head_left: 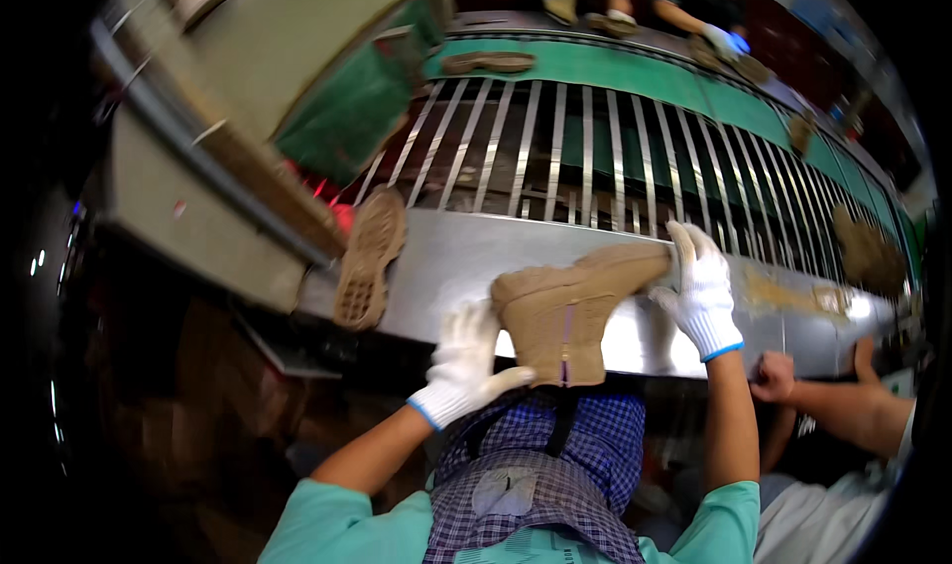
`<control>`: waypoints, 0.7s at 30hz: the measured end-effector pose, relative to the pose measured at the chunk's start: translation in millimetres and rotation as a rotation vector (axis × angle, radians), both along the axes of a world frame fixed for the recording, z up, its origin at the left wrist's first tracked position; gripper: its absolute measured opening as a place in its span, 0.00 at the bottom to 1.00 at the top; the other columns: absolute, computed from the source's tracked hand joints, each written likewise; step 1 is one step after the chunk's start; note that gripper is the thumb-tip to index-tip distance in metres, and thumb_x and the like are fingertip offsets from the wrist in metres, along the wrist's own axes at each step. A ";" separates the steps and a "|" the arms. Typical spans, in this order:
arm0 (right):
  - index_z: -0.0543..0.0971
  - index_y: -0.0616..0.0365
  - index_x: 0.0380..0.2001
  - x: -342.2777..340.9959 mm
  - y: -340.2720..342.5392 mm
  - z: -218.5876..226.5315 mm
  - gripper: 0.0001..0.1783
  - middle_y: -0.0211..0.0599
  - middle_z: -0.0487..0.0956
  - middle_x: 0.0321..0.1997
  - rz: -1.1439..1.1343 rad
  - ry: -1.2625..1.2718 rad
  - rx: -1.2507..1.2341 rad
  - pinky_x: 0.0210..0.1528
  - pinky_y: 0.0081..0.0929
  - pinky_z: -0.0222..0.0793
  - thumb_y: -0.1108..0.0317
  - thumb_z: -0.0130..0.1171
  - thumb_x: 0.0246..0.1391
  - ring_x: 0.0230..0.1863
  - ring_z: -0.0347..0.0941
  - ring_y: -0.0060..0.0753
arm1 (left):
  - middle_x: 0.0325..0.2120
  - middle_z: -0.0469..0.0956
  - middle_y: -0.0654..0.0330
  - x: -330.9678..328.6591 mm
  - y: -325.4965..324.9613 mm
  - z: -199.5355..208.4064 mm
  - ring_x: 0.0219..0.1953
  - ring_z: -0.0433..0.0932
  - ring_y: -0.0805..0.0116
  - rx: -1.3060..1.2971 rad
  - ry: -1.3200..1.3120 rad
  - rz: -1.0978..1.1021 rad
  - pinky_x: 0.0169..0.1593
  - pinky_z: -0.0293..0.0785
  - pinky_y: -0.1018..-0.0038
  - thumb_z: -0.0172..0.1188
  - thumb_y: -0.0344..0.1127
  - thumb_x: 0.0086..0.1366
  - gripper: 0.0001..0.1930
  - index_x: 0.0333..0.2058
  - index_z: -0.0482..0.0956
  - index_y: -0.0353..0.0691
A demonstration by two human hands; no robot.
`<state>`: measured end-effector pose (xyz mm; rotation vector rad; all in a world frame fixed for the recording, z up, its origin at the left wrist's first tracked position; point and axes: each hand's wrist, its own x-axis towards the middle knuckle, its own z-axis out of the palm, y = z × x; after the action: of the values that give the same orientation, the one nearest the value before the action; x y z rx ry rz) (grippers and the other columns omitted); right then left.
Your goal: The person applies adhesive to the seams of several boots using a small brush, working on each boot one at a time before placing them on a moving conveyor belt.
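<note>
Flanking the boot [535, 321] on its side upon the bench [436, 257], with left hand [461, 359] spread by the heel and right hand [704, 291] spread at the toe — neither clenched, pressure impossible to tell — and judging it probably light, stiff at sole, softer at shaft, so best taken by heel and toe.

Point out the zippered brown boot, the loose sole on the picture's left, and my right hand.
Brown boot [590, 316]: head view, on its side, just right of the zipper.
Loose sole [372, 257]: head view, middle of its patterned face.
Right hand [706, 286]: head view, middle of its white glove.
</note>
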<state>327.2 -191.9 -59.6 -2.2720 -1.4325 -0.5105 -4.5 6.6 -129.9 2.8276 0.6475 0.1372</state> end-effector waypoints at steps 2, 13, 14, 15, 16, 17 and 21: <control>0.72 0.51 0.68 0.6 33.8 -6.2 0.53 0.48 0.79 0.61 0.007 0.230 -0.196 0.67 0.48 0.74 0.64 0.85 0.35 0.62 0.76 0.59 | 0.72 0.62 0.28 22.5 -13.7 -4.2 0.79 0.51 0.33 -0.191 -0.096 0.104 0.82 0.37 0.41 0.59 0.79 0.64 0.58 0.67 0.68 0.21; 0.72 0.62 0.71 -39.2 69.7 41.5 0.33 0.51 0.78 0.68 0.340 1.042 0.313 0.72 0.41 0.70 0.61 0.61 0.67 0.68 0.76 0.46 | 0.50 0.86 0.44 79.5 26.3 245.6 0.50 0.88 0.44 -0.166 -0.304 0.063 0.56 0.83 0.57 0.75 0.59 0.60 0.41 0.65 0.76 0.38; 0.70 0.61 0.74 -35.1 77.7 49.7 0.32 0.49 0.74 0.72 0.398 1.056 0.492 0.76 0.38 0.65 0.62 0.57 0.70 0.72 0.71 0.44 | 0.49 0.87 0.45 86.9 23.7 247.1 0.48 0.88 0.45 -0.150 -0.324 0.035 0.54 0.83 0.57 0.75 0.59 0.60 0.40 0.63 0.77 0.38; 0.66 0.61 0.77 -32.1 76.2 62.3 0.34 0.47 0.72 0.75 0.438 1.082 0.638 0.78 0.39 0.62 0.62 0.56 0.72 0.74 0.69 0.43 | 0.48 0.87 0.45 99.4 17.1 254.9 0.48 0.88 0.45 -0.152 -0.269 0.003 0.54 0.83 0.57 0.74 0.57 0.60 0.39 0.63 0.78 0.37; 0.62 0.63 0.78 -26.6 73.0 72.6 0.35 0.48 0.71 0.75 0.500 1.136 0.671 0.79 0.39 0.61 0.61 0.54 0.74 0.75 0.69 0.43 | 0.47 0.87 0.46 111.6 9.3 261.5 0.47 0.88 0.45 -0.149 -0.212 -0.029 0.53 0.83 0.56 0.74 0.56 0.60 0.38 0.62 0.78 0.37; 0.62 0.65 0.78 -23.2 72.8 77.5 0.35 0.49 0.71 0.75 0.511 1.075 0.699 0.79 0.39 0.60 0.62 0.53 0.75 0.76 0.68 0.43 | 0.47 0.87 0.46 120.7 4.5 260.8 0.47 0.87 0.45 -0.112 -0.213 -0.056 0.53 0.83 0.56 0.74 0.55 0.60 0.38 0.62 0.78 0.37; 0.62 0.69 0.77 -20.4 59.7 71.5 0.32 0.52 0.72 0.74 0.462 1.091 0.819 0.80 0.39 0.59 0.63 0.49 0.77 0.76 0.67 0.44 | 0.43 0.86 0.46 139.8 -12.3 251.1 0.42 0.88 0.46 0.000 -0.247 -0.141 0.49 0.84 0.56 0.74 0.51 0.60 0.36 0.61 0.78 0.36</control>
<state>306.8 -132.2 11.9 -1.1324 -0.8476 0.2612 135.2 -5.8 121.2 2.7811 0.3927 0.4524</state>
